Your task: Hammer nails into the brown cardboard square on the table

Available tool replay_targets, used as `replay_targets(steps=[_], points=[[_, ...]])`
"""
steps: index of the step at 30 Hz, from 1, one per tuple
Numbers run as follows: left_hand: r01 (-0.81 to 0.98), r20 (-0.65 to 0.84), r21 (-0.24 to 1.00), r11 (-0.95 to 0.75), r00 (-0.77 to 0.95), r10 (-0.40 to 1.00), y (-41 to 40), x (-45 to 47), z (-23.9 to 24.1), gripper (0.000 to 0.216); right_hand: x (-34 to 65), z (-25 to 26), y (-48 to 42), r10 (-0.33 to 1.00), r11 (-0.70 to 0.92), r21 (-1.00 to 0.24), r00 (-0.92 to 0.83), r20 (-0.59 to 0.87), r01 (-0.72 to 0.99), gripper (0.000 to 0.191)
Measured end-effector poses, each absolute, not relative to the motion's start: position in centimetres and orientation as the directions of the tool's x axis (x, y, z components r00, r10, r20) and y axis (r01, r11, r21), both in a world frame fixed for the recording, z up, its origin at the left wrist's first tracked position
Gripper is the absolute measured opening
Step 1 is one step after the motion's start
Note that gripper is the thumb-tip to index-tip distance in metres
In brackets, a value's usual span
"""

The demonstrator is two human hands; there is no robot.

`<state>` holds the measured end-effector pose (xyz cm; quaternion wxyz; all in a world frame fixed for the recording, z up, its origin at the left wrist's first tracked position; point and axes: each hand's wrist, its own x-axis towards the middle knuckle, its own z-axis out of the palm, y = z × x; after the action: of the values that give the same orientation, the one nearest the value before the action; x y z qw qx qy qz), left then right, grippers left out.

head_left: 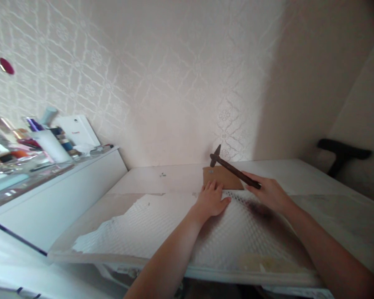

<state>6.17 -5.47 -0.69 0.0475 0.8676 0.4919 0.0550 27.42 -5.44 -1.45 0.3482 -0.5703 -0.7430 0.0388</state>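
My right hand is closed around the handle of a dark hammer, whose head is raised just above a small brown board. My left hand lies flat with fingers together, pressing on the near edge of that board and on the white bubble wrap under it. A few small nails show on the board's far left corner. Everything rests on a white table against the wall.
A few tiny nails lie on the table at the back. On the left a white shelf carries several bottles and boxes. A dark chair armrest stands at the right.
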Motion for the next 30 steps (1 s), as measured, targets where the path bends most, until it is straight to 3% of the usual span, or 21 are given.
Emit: replay_targets(steps=[30], points=[[0.85,0.026,0.123,-0.512,0.513,0.858,-5.46,6.09,-0.48,0.065,27.91,-0.84,-5.96,0.877,0.264,-0.279,-0.11,0.468,0.923,0.05]])
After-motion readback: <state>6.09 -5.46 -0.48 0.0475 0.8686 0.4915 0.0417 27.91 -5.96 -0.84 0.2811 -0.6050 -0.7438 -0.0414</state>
